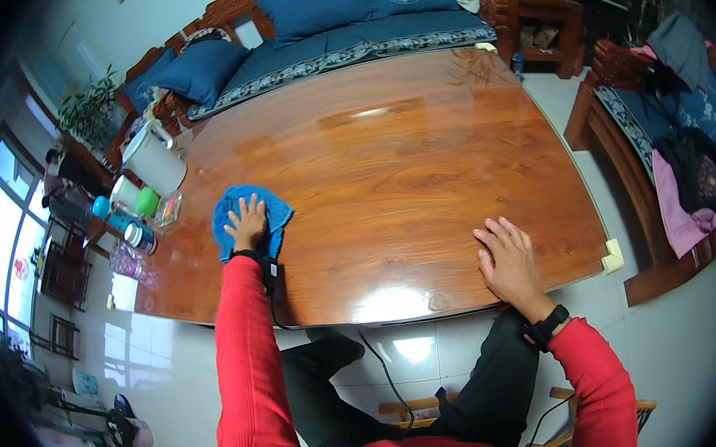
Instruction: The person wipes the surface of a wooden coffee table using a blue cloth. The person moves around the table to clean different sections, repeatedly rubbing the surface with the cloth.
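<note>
My left hand (248, 224) lies flat on a crumpled blue cloth (278, 212), fingers spread, toward the left side of a glossy wooden table (394, 201). Part of the cloth is hidden under the palm. On the table's near right part rests my right hand (509, 261), palm down and with nothing in it; the thumb stands apart from the slightly bent fingers. Both wrists wear black straps, and a black cable runs from the left one over the near edge.
Left of the cloth stand a white pitcher (154, 158), a green-lidded container (147, 202), a glass ashtray (169, 209), a white-capped jar (140, 239) and a clear plastic bottle (126, 261). Pale corner guards (612, 257) cover table corners. A blue-cushioned sofa (292, 57) stands behind; another person (64, 188) is far left.
</note>
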{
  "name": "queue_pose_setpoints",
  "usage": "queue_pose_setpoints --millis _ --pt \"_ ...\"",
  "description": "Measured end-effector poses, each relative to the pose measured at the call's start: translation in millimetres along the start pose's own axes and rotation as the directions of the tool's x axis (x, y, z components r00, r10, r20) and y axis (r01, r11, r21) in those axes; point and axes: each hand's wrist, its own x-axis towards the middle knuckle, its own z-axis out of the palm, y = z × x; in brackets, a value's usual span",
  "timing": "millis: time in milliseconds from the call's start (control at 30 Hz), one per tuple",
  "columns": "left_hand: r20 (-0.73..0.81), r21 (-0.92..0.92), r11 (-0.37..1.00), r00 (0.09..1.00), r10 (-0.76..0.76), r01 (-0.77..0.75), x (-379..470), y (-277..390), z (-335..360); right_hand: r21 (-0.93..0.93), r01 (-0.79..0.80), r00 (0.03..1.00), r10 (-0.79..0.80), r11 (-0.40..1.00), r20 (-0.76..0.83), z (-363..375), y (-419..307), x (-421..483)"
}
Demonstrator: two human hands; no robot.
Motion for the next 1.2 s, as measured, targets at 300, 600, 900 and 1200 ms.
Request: queue_pose_setpoints --millis 300,600,900,1200 --pt "0.099 0.052 0.948 0.947 0.307 -0.313 -11.3 188.3 39.1 0.007 0.015 1.000 -0.015 1.000 0.020 -1.8 5.3 -1.1" --pt "0.127 -0.003 0.795 0.788 0.602 -0.607 -61.4 339.9 72.7 0.037 0.020 0.999 -0.021 0.999 0.032 -5.4 7.7 -0.9" --pt "0.211 0.035 0.413 0.411 0.887 -0.910 -151.0 429.0 100.5 0.074 0.003 1.000 -0.004 0.997 0.010 -5.3 10.7 -1.4" --pt "0.189 -0.014 0.172 0.166 0.968 -0.985 -211.3 381.8 94.2 0.287 0.032 0.921 0.083 0.957 -0.380 -18.0 10.0 -11.5"
